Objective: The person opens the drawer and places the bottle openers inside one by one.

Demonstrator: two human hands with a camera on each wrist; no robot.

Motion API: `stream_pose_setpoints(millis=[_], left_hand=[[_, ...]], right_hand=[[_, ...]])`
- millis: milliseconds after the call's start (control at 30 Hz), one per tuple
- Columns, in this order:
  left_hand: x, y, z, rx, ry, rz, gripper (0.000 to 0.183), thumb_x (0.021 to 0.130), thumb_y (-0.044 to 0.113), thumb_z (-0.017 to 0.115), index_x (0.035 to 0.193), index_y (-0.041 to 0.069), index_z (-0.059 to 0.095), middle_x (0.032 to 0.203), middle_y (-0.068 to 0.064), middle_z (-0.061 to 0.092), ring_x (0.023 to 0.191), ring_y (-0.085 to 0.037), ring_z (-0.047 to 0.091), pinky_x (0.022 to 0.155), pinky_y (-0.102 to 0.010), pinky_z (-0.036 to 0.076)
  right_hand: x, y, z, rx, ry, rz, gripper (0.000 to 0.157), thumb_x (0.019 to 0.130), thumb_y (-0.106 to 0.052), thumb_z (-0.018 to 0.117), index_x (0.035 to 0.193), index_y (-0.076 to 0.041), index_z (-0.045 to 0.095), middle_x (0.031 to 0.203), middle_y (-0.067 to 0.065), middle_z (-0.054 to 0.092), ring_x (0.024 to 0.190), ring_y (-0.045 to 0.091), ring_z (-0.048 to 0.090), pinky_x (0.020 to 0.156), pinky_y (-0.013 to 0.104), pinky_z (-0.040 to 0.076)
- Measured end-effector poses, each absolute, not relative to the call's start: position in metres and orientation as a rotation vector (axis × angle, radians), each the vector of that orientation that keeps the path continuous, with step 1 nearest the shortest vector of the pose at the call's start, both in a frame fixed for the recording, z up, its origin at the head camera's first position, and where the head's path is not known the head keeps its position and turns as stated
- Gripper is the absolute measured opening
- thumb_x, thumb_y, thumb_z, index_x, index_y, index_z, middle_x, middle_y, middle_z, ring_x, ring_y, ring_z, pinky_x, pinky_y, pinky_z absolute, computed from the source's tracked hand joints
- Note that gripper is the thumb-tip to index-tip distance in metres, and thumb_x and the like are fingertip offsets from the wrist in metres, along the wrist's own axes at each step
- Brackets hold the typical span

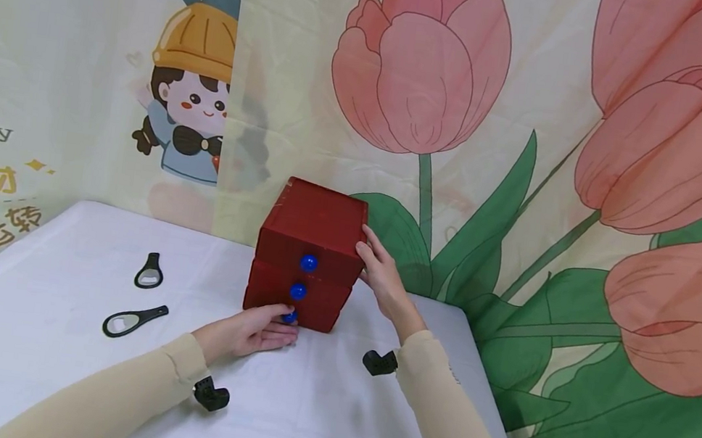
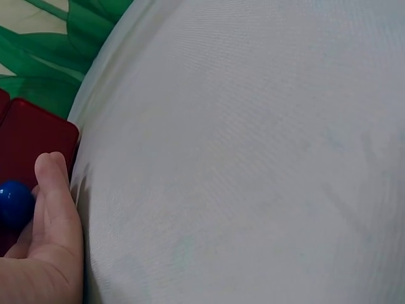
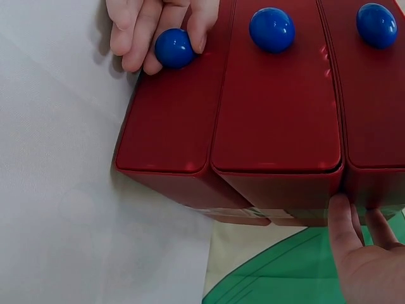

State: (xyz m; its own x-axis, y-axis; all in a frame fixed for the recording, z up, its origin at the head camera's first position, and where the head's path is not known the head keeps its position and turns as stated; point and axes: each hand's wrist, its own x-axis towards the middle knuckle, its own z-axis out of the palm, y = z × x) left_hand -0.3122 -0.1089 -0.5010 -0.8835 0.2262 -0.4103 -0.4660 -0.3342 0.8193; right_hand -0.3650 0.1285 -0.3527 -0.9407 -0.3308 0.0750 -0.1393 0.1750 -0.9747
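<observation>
A red box with a stack of three drawers [image 1: 314,218] stands on the table, each drawer front bearing a round blue knob. My left hand [image 1: 254,331] is at the lowest drawer, its thumb and fingers pinching the bottom blue knob [image 3: 174,49] from both sides. In the left wrist view the same knob [image 2: 15,204] shows beside the fingers. Against the right side of the box rests my right hand [image 1: 386,274], fingers extended and touching the side wall near the top drawer. All the drawers look closed.
Two black bottle openers [image 1: 150,272] [image 1: 134,321] lie on the white tablecloth [image 1: 274,414] left of the box. Behind the table hangs a printed cloth [image 1: 305,60] with tulips and a cartoon figure. The table's right edge runs near the right forearm.
</observation>
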Motion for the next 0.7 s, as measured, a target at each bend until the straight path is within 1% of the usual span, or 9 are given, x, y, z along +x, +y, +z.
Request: stream_pose_setpoints(millis=[67,267,500,700], left_hand=[[-0.312,-0.108,-0.501,-0.318,1.49,2.246,0.052,0.108,0.03,0.064,0.14,-0.011,0.055,0.122,-0.025,0.073,0.11,-0.034,0.076,0.101,-0.043,0.059],[-0.308,-0.107,-0.501,-0.33,1.49,2.255,0.052,0.107,0.029,0.065,0.138,-0.012,0.056,0.121,-0.025,0.073,0.111,-0.035,0.075,0.1,-0.043,0.06],[-0.293,-0.106,-0.497,-0.31,1.487,2.23,0.052,0.108,0.03,0.064,0.139,-0.011,0.057,0.121,-0.025,0.074,0.114,-0.035,0.074,0.1,-0.042,0.06],[-0.28,-0.105,-0.496,-0.313,1.497,2.228,0.049,0.108,0.029,0.065,0.135,-0.011,0.059,0.12,-0.026,0.074,0.113,-0.037,0.075,0.098,-0.043,0.061]], right_hand=[[-0.365,0.129,-0.353,-0.464,2.281,-1.872,0.061,0.114,-0.039,0.049,0.17,-0.033,0.024,0.174,0.004,0.028,0.156,0.028,0.036,0.124,0.055,0.036],[-0.364,0.129,-0.351,-0.47,2.292,-1.857,0.061,0.114,-0.039,0.048,0.17,-0.034,0.024,0.173,0.004,0.028,0.155,0.028,0.037,0.124,0.053,0.038],[-0.364,0.13,-0.35,-0.49,2.283,-1.862,0.061,0.114,-0.039,0.048,0.17,-0.034,0.024,0.174,0.004,0.027,0.155,0.027,0.037,0.124,0.054,0.037],[-0.365,0.131,-0.351,-0.48,2.291,-1.848,0.061,0.114,-0.039,0.047,0.17,-0.033,0.023,0.173,0.004,0.028,0.155,0.028,0.036,0.124,0.055,0.038]])
